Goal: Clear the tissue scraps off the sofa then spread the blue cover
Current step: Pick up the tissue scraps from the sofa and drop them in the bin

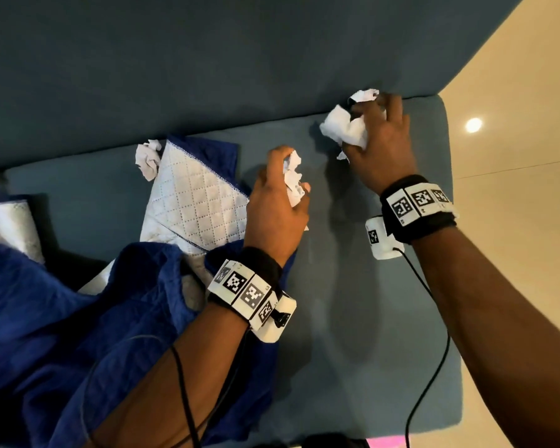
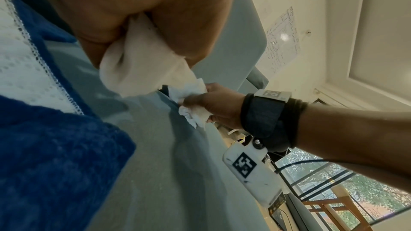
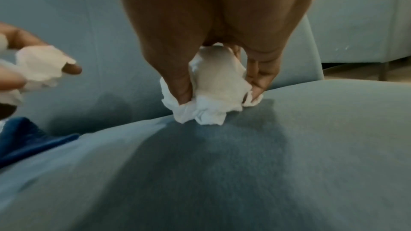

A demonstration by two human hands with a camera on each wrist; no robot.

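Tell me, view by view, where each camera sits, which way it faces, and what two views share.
Head: worn on the head, facing down at the sofa, the blue cover, a loose scrap, both forearms.
Left wrist: under the left hand, looking along its tissue toward the right hand.
Right wrist: under the right hand, looking along its tissue wad.
Shared: each wrist view catches the other hand.

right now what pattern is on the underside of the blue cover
White with a stitched diamond quilt pattern on the blue cover; the head view shows it best.
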